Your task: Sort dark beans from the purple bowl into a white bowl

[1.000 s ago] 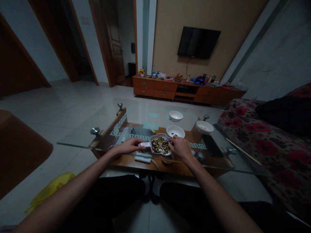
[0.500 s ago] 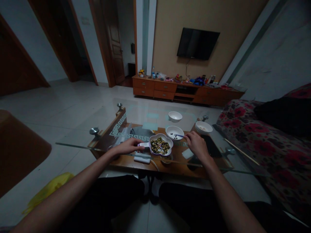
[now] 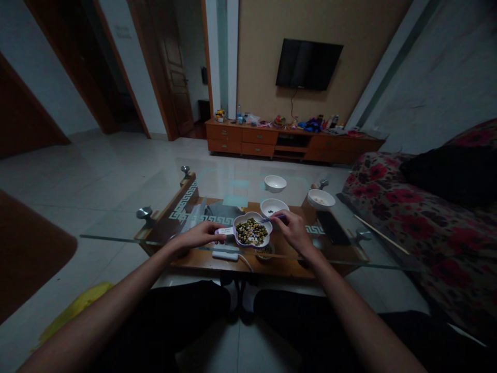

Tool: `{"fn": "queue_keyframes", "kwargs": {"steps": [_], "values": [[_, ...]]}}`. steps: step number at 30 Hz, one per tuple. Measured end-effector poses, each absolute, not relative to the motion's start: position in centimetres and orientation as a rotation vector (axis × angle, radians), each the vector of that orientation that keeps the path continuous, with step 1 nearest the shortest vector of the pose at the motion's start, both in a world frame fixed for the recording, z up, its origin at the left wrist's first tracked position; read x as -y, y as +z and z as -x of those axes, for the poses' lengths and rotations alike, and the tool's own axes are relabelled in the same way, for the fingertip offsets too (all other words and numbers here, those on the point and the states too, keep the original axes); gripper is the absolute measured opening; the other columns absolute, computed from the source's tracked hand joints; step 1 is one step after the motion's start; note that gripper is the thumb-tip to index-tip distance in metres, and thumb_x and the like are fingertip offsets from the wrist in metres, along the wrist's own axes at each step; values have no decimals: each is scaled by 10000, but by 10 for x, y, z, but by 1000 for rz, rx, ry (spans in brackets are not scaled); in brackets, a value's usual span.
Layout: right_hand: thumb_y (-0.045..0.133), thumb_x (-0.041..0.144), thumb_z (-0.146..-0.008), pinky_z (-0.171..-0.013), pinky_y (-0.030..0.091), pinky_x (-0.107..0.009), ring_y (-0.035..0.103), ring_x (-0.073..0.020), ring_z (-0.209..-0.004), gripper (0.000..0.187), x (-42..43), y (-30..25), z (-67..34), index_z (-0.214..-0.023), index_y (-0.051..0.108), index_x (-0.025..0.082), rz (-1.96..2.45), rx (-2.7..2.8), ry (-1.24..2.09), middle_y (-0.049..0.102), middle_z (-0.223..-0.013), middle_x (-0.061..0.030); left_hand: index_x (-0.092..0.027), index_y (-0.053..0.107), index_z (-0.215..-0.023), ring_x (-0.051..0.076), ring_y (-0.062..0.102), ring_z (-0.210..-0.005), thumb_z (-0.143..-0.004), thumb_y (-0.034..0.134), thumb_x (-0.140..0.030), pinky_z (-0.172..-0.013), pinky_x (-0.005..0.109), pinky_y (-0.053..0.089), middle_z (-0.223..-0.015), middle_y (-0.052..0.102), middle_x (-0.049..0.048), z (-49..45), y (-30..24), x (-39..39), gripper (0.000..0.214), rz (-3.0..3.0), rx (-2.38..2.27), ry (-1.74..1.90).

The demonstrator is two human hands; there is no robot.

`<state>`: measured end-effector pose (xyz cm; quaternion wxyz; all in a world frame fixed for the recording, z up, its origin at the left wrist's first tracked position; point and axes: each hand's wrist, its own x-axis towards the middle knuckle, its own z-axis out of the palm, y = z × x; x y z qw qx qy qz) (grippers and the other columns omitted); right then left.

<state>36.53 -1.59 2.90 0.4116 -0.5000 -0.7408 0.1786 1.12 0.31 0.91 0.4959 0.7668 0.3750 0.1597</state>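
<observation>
The left hand (image 3: pixel 197 235) closes around the white handle (image 3: pixel 225 231) of a flower-shaped dish (image 3: pixel 251 242), its fingers curled over the handle. That grip seems to steady the dish, while the handle pointing left keeps this hand out of the way of the far side. The right hand (image 3: pixel 295 233) pinches a thin blue utensil (image 3: pixel 272 219) between its fingertips, too fine to tell as tweezers or a chopstick, with the tip reaching in over the dish's rim. The dish sits on the near part of the table (image 3: pixel 248 265), between the two hands, and holds a heap of mixed beans (image 3: pixel 251 231), mostly green with darker ones among them, the colours muted in the dim light. A white bowl (image 3: pixel 274 207) stands just beyond the dish, within short reach of the utensil, with a few dark beans on its floor. Two more white bowls lie farther out: one (image 3: pixel 275 183) on the glass top and another (image 3: pixel 320 199) to the right, holding something pale. A phone (image 3: pixel 333 228) lies near that bowl, and a white charger (image 3: pixel 225 255) with its cable lies just in front of the dish.
</observation>
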Motion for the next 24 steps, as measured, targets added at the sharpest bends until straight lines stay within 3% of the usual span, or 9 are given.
{"fn": "queue_keyframes", "kwargs": {"steps": [8, 15, 20, 22, 24], "values": [[506, 316, -1075, -702, 396, -323, 672, -214, -838, 182, 12, 39, -351, -1034, 648, 210, 1411, 2413, -57, 775, -978, -96, -173, 750, -1146, 166, 570, -836, -927, 683, -626, -733, 290, 418, -959, 697, 56, -12, 9, -4, 508, -1870, -927, 381], [621, 329, -1050, -708, 412, -299, 698, -201, -825, 143, 10, 36, -341, -1071, 701, 213, 1356, 2464, 126, 789, -950, -72, -145, 739, -1100, 179, 579, -836, -936, 662, -642, -737, 298, 419, -935, 692, 61, -12, 8, -2, 529, -1898, -930, 373], [612, 210, -1019, -746, 459, -288, 709, -188, -828, 137, 14, 37, -349, -1056, 743, 202, 1314, 2384, 353, 799, -957, -71, -153, 688, -1324, 253, 644, -983, -834, 732, -729, -867, 375, 475, -1161, 724, 121, -4, 16, -5, 757, -1983, -1211, 431], [627, 200, -1001, -748, 466, -289, 712, -188, -816, 140, 15, 37, -353, -1027, 765, 206, 1318, 2366, 388, 801, -925, -62, -159, 710, -1263, 271, 642, -985, -797, 731, -775, -876, 407, 475, -1135, 721, 122, -3, 32, -2, 773, -2026, -1380, 530], [650, 218, -989, -742, 466, -292, 713, -190, -808, 134, 15, 36, -357, -994, 784, 215, 1333, 2348, 375, 803, -903, -54, -195, 746, -1100, 259, 638, -941, -824, 699, -759, -840, 417, 474, -1056, 724, 95, -6, 55, 12, 630, -2046, -1415, 707]]}}
